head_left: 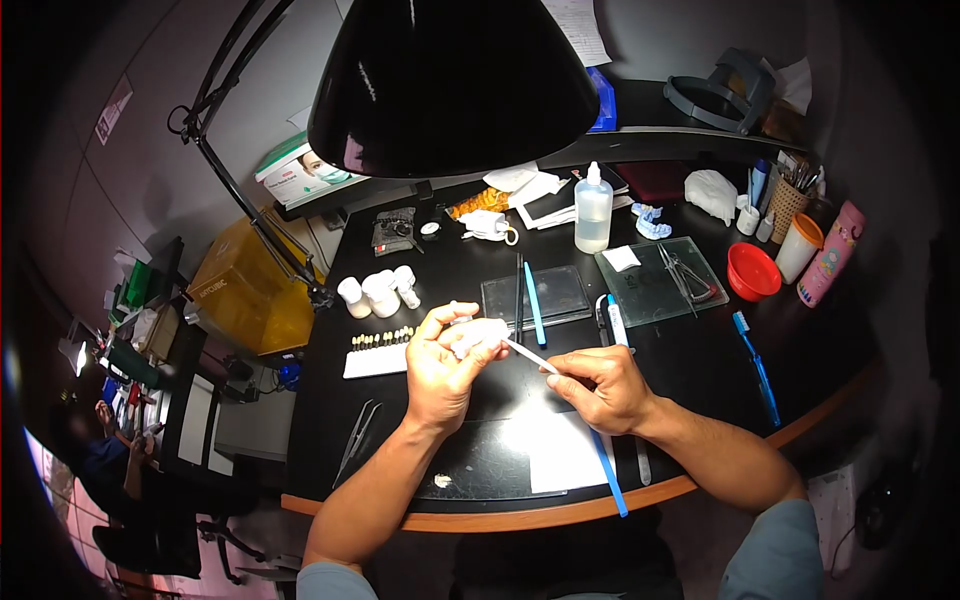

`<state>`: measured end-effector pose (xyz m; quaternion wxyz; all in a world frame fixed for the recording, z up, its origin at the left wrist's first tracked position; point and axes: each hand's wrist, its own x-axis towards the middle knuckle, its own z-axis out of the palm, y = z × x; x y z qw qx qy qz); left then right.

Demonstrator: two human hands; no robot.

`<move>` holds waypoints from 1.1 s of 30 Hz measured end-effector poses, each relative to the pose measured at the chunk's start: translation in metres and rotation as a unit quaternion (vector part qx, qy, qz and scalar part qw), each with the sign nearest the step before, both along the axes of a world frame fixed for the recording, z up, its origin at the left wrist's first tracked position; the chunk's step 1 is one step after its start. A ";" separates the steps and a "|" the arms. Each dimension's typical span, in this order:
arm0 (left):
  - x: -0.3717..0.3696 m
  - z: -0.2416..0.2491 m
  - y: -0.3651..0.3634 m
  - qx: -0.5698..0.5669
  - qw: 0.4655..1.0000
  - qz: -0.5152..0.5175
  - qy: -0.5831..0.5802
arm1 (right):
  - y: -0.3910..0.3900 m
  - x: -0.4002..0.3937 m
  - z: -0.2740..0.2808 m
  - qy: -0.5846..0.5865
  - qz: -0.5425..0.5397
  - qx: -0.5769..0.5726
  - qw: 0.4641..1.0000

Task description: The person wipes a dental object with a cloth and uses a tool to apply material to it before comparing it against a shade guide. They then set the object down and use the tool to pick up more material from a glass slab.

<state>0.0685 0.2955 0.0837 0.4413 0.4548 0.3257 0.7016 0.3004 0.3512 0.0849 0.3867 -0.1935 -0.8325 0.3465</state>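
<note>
Under the lamp, my left hand [438,378] grips a small white piece [482,334] between thumb and fingers; glare washes out its detail. My right hand [603,390] pinches a slim white stick-like tool [528,355], its tip right at the piece. Left of my left hand lies a white shade guide [375,364] with a row of tooth-coloured tabs. Beneath my hands a white paper [560,465] lies on the table, and a blue-handled tool [608,478] crosses its right side.
A black lamp shade [450,90] hangs over the table's back. Around the work spot are tweezers [355,440], white jars [380,296], a squeeze bottle [593,212], a glass slab [650,290], a red bowl [752,271] and a blue toothbrush [757,370]. Another person [110,450] sits far left.
</note>
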 end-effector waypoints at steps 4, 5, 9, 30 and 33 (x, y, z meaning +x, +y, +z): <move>0.001 0.000 -0.001 0.003 0.998 0.030 0.054 | 0.002 0.000 -0.002 -0.003 0.006 0.012 1.000; 0.001 0.001 0.000 0.007 0.998 0.034 0.057 | 0.002 0.000 -0.003 -0.002 0.007 0.012 1.000; -0.003 0.000 0.001 0.001 0.994 0.040 0.104 | 0.001 0.001 0.000 -0.017 0.001 0.002 1.000; -0.001 -0.008 0.007 0.084 0.926 0.190 0.314 | 0.003 0.003 0.000 0.015 -0.081 0.015 0.996; -0.005 -0.009 0.007 0.098 0.905 0.194 0.365 | 0.002 0.002 0.001 0.016 -0.094 0.017 0.995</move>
